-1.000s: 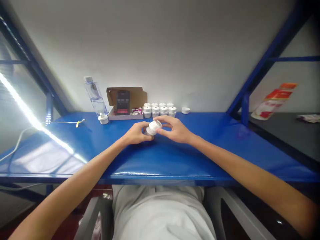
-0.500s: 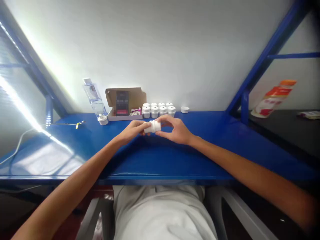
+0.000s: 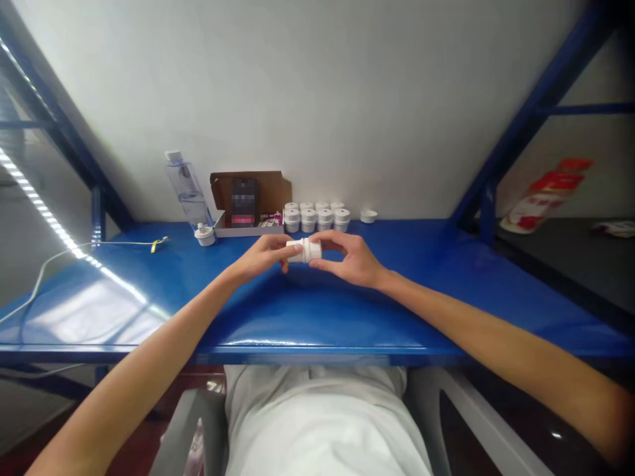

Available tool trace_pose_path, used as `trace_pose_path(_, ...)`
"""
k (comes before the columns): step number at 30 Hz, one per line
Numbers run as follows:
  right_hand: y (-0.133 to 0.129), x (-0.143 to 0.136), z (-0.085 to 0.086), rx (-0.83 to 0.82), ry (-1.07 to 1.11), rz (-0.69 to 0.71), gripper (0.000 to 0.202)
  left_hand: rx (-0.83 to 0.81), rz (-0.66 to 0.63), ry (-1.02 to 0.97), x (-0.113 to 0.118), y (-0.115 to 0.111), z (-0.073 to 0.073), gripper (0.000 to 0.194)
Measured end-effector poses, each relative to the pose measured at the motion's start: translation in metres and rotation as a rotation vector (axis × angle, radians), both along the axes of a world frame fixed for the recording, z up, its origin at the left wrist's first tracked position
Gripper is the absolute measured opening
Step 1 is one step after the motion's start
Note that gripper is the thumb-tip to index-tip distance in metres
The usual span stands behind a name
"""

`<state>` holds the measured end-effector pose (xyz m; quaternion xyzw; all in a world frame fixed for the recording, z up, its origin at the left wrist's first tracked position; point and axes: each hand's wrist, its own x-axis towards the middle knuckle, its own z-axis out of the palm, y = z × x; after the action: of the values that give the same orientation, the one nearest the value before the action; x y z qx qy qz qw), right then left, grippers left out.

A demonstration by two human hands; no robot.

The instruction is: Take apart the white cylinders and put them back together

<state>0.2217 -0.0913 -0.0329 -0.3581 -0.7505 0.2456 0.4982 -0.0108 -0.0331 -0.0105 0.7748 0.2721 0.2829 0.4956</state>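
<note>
Above the middle of the blue table (image 3: 307, 304), a small white plastic cylinder (image 3: 308, 250) with a raised ring around it lies sideways between my two hands. My left hand (image 3: 265, 256) grips its left end, thumb on the near side and fingers behind. At the right end, my right hand (image 3: 352, 258) has thumb and fingers closed around it in a pinch. Just behind stand several white round plastic pieces (image 3: 308, 219) in two rows, some with a dark spot on top. A smaller white cap-like piece (image 3: 368, 216) sits to their right.
An open cardboard box (image 3: 248, 231) holding a dark phone (image 3: 244, 201) stands against the wall. Left of it are a clear bottle (image 3: 191, 198) and another white piece (image 3: 204, 235). A white cable (image 3: 114, 243) crosses the left side. A red-labelled bottle (image 3: 543, 198) stands far right.
Both hands keep hold of the white cylinder in nearly the same place. My left fingers have shifted slightly beneath it. The view has moved a little.
</note>
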Motion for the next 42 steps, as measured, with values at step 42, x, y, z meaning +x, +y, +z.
trace_pose_path(42,0.002,-0.008,-0.015,0.060,0.027,-0.007,0.040,-0.075,0.072,-0.027,0.009,-0.007,-0.006,0.045)
